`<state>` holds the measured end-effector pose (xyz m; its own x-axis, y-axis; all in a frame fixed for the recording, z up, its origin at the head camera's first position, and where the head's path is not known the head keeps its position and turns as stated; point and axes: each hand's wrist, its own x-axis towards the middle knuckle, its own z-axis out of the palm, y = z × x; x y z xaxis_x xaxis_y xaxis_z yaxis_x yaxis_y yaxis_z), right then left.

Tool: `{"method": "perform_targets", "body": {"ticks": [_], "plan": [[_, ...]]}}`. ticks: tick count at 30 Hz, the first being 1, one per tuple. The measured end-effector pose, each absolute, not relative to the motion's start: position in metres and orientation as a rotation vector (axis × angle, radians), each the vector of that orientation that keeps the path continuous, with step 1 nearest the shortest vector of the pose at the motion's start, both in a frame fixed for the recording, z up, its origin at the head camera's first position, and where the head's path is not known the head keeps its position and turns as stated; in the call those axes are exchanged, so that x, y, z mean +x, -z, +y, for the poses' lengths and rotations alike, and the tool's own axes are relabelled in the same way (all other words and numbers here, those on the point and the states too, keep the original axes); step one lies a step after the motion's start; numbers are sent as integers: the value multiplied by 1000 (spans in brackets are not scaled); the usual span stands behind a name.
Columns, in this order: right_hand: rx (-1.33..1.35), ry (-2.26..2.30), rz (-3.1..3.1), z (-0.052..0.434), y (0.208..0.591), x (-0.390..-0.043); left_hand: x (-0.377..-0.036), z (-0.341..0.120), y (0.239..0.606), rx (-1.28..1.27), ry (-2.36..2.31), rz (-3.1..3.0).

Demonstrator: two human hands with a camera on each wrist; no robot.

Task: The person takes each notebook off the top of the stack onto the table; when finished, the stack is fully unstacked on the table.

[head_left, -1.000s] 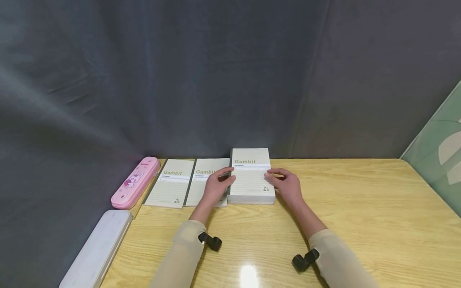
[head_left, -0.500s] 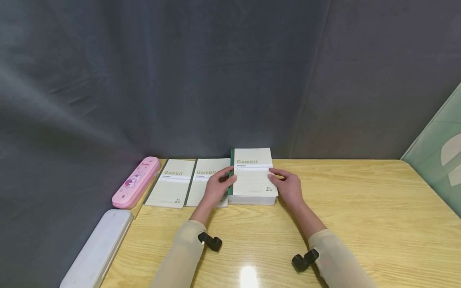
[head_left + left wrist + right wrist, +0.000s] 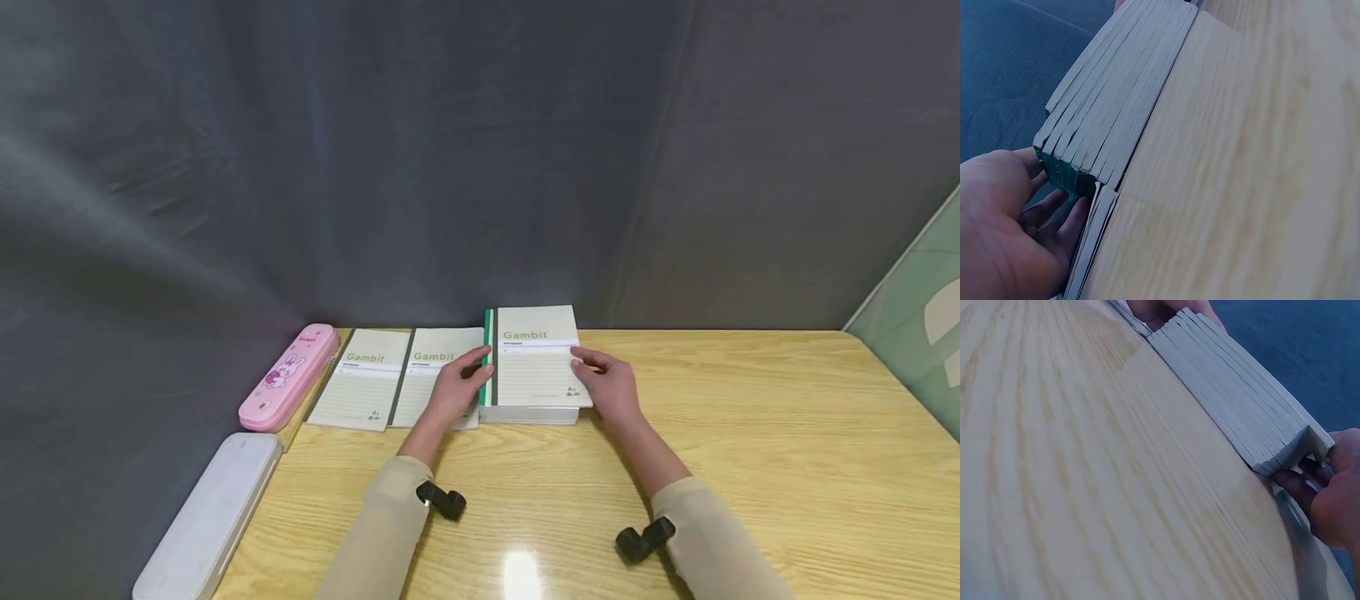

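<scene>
A thick stack of notebooks [image 3: 528,416] stands at the back of the table. Its top notebook [image 3: 534,367], marked "Gambit", has a dark spine strip and lies shifted right, overhanging the stack. My right hand [image 3: 613,392] pinches that notebook's right edge, thumb above; in the right wrist view, its fingers [image 3: 1300,489] reach under the overhang beside the stack. At the left side, my left hand [image 3: 452,390] rests its thumb and fingers against the green spines [image 3: 1063,175] of the lower notebooks. Parts of its fingers are hidden behind the stack.
Two flat notebooks [image 3: 358,379] lie left of the stack, the nearer one partly under my left hand. Further left are a pink rabbit pencil case [image 3: 288,379] and a long white case [image 3: 210,517]. A dark curtain [image 3: 480,167] hangs behind the wooden table [image 3: 750,433].
The top notebook has slid right with my right hand, uncovering the green spine of the notebook beneath. My left hand stays against the stack's left side.
</scene>
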<state>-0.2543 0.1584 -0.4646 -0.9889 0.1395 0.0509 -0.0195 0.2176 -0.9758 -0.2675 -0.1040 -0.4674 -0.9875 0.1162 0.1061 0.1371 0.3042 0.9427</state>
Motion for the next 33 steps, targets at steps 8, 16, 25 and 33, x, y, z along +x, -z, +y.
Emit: {"method": "perform_targets", "body": {"ticks": [8,16,25,33], "plan": [[-146,-1909,-2345,168,462,-252,-265,-103,466,-246,1824,-2515],[-217,-1995,-2273,189,464,-248,-266,-103,468,-240,1845,-2492],[-238,-2028,-2243,216,468,-241,-267,-105,470,-244,1827,-2497],[-233,-2206,-2077,246,475,-236,-267,-104,470,-236,1821,-2500]]}}
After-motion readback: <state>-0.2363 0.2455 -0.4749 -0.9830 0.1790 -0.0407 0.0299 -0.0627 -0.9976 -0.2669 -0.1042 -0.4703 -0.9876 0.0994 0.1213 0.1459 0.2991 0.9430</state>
